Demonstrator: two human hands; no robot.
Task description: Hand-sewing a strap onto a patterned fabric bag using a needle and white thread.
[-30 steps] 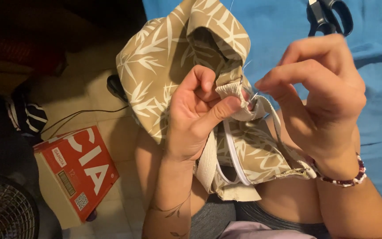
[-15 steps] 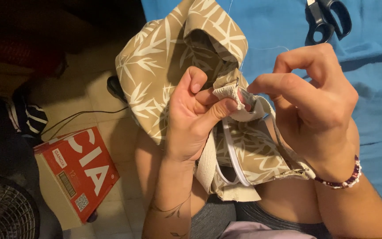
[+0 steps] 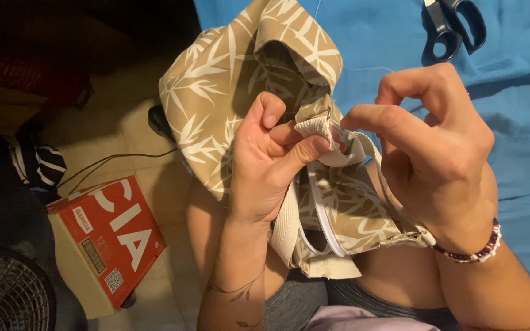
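At far left a red carton (image 3: 107,242) is sitting on the floor. The left hand (image 3: 271,165) is pinching a folded cream strap (image 3: 315,127) against the leaf-print tan bag (image 3: 228,92) on the lap. The right hand (image 3: 427,147), fingers closed narrow, is pushing a needle (image 3: 332,122) through. This looks like mid-stitch; drawing the thread taut seems next. Scissors (image 3: 452,24) are lying far right on blue cloth (image 3: 522,122).

right hand (image 3: 427,153): fingertips have come down to the strap (image 3: 317,132) | needle (image 3: 329,116): now at strap edge | thread: no longer pulled out taut
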